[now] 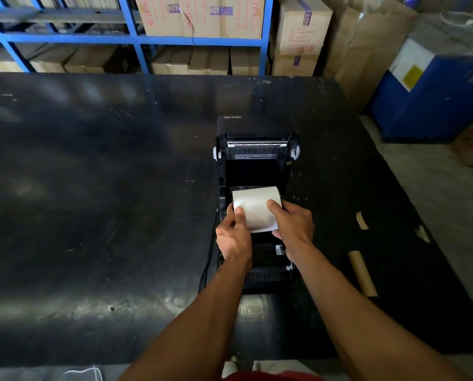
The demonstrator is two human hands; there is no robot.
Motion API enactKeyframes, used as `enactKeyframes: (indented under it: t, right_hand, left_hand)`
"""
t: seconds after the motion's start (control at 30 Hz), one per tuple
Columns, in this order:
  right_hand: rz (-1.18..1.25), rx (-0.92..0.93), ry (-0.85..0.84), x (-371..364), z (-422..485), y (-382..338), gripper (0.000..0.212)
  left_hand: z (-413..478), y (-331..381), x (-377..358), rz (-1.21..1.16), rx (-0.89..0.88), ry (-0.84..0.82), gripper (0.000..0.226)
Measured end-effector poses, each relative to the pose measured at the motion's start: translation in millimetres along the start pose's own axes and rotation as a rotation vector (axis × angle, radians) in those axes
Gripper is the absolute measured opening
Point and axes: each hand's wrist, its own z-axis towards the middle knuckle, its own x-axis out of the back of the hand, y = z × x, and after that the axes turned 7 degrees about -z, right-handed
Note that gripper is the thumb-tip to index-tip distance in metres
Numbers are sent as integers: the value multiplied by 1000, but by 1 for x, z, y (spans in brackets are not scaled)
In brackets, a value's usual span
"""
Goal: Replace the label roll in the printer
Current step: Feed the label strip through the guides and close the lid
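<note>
A black label printer point(257, 166) stands on the black table with its lid swung open away from me. A white label roll point(257, 207) sits over the printer's open bay. My left hand point(234, 232) grips the roll's left end, thumb on top. On the roll's right end rests my right hand point(293, 224), its thumb also on top. The underside of the roll and the bay beneath it are hidden by the roll and my hands.
A brown cardboard tube point(363, 273) lies on the table point(92, 188) right of the printer, with torn paper scraps point(362, 220) near the right edge. A black cable point(206, 265) runs down the printer's left side. Blue shelving point(136, 37) with cardboard boxes stands behind.
</note>
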Motion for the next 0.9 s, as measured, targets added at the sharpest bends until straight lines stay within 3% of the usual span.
enactKeyframes:
  t: [0.23, 0.63, 0.77, 0.9]
  right_hand:
    - [-9, -20, 17, 1, -5, 9, 21]
    - [-107, 9, 21, 3, -3, 11, 26]
    - [-7, -14, 34, 3, -12, 22, 7]
    - [75, -68, 49, 5, -12, 27, 18]
  left_hand:
    - [3, 1, 2, 60, 26, 34, 41]
    - [4, 2, 0, 126, 6, 57, 39]
    - [2, -1, 2, 136, -15, 37, 39]
    - [4, -3, 1, 161, -30, 31, 40]
